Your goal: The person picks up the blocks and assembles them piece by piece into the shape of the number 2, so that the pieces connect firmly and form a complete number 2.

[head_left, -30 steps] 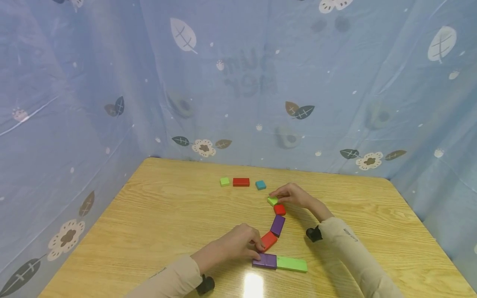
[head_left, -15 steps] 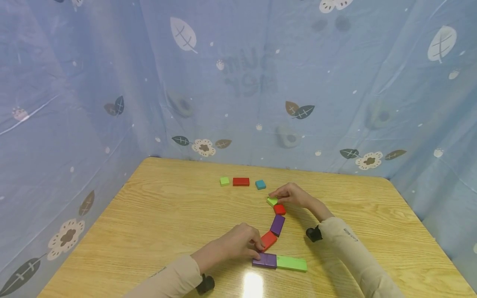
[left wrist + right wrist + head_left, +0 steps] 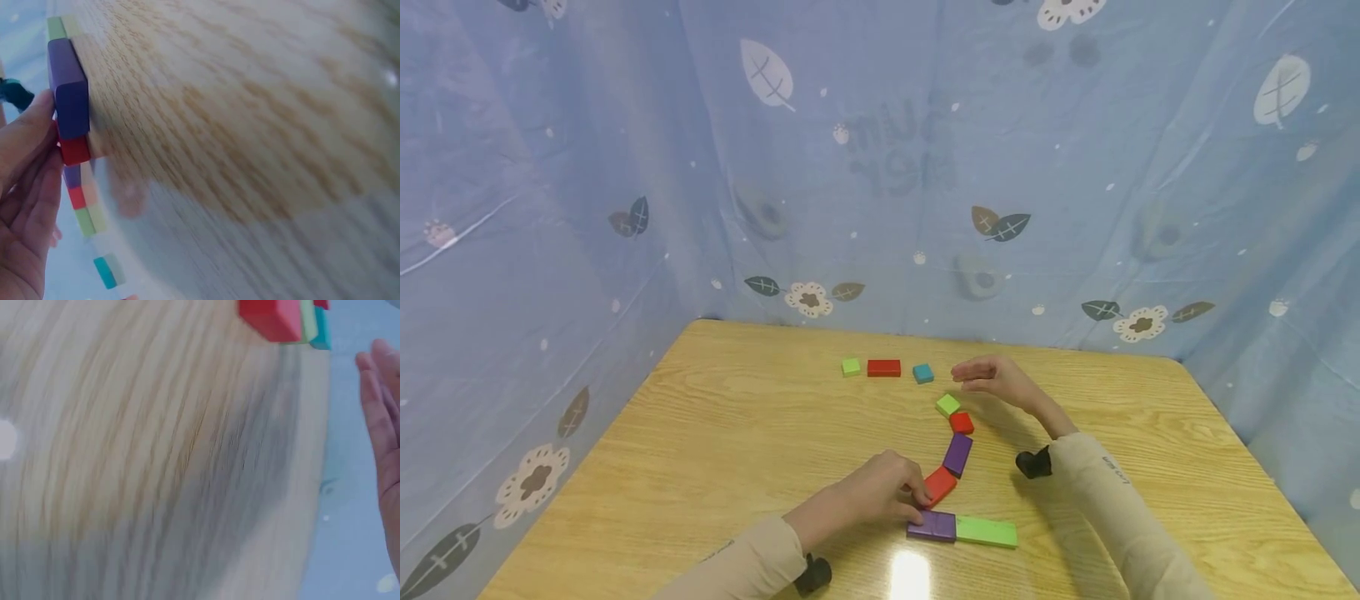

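My left hand [image 3: 880, 492] reaches down at the near end of a curved row of blocks. Its thumb touches the purple block [image 3: 932, 526], while a fingertip rests by the long red block [image 3: 940, 486]. In the left wrist view, the thumb lies against the side of the purple block [image 3: 70, 94]. Raised over the table, my right hand [image 3: 1000, 382] has nothing in it, its fingers extended. Just below it are the small light green block [image 3: 948, 405] and the small red block [image 3: 962, 423]. The right wrist view also shows this hand [image 3: 387, 419] apart from the blocks.
Another purple block [image 3: 958, 454] lies in the curve, and a long green block [image 3: 987, 531] adjoins the near purple one. Farther back are a teal block [image 3: 923, 373], a red block [image 3: 883, 368] and a light green block [image 3: 851, 367]. A patterned curtain [image 3: 880, 208] surrounds the wooden table.
My right hand has let go of the small light green block and lifted up and away, leaving it touching the small red block. The left hand stays in place.
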Demonstrator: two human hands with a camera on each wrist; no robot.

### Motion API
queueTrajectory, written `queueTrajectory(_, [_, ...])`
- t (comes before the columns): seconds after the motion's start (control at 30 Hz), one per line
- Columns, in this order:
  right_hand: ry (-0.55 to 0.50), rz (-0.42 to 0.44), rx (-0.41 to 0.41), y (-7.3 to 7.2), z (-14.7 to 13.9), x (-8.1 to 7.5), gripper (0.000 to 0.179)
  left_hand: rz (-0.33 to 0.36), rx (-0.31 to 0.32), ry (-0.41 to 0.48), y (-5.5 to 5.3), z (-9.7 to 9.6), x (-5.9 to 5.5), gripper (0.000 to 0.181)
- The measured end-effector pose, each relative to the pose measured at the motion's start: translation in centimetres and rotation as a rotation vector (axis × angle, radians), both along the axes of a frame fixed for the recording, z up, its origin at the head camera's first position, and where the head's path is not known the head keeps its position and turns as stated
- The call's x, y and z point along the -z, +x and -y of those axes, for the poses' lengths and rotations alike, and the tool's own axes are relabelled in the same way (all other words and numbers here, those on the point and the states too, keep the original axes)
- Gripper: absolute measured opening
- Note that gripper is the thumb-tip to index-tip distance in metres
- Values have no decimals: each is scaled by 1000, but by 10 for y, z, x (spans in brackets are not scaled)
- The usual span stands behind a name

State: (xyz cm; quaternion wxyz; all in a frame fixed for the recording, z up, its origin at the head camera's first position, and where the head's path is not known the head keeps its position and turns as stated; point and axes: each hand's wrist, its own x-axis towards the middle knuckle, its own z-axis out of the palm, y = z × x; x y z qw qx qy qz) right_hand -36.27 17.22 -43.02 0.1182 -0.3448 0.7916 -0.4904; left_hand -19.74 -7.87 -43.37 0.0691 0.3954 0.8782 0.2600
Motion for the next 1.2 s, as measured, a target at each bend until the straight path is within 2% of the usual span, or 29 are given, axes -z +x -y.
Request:
queueTrajectory(0.07, [-68, 58, 66, -1, 1, 2, 33, 1, -1, 3, 0, 0, 0, 18])
queueTrajectory(0.17, [-150, 94, 164, -2, 6, 4, 35, -5, 0, 6, 1, 1, 1, 18])
queueTrajectory(0.33, [-223, 95, 307, -7, 21, 8, 41, -12, 5, 10, 1, 2, 1, 18])
queueTrajectory(0.47, [-284, 121, 415, -12, 35, 9, 39, -3, 5, 12, 0, 2, 2, 18])
queueTrajectory(0.53, [-337, 155, 489, -14, 42, 8, 37, 2, 3, 12, 0, 1, 2, 18])
queueTrajectory(0.7, [-470, 234, 733, -13, 62, 6, 36, 7, 3, 11, -1, 1, 3, 18])
queueTrajectory(0.77, [-519, 289, 806, -12, 70, 5, 37, 1, 7, 13, -2, 1, 3, 18])
queueTrajectory(0.9, [-510, 406, 944, -7, 83, 4, 41, -19, 19, 15, -2, 0, 3, 18])
queueTrajectory(1.0, [-416, 459, 982, -3, 90, 4, 45, -43, 25, 10, -2, 0, 3, 19])
queueTrajectory(1.1, [-332, 481, 943, 2, 96, 4, 50, -59, 21, 7, -2, 0, 3, 19])
queueTrajectory(1.2, [-340, 506, 916, 7, 102, 3, 51, -60, 22, 16, -1, 1, 5, 19])
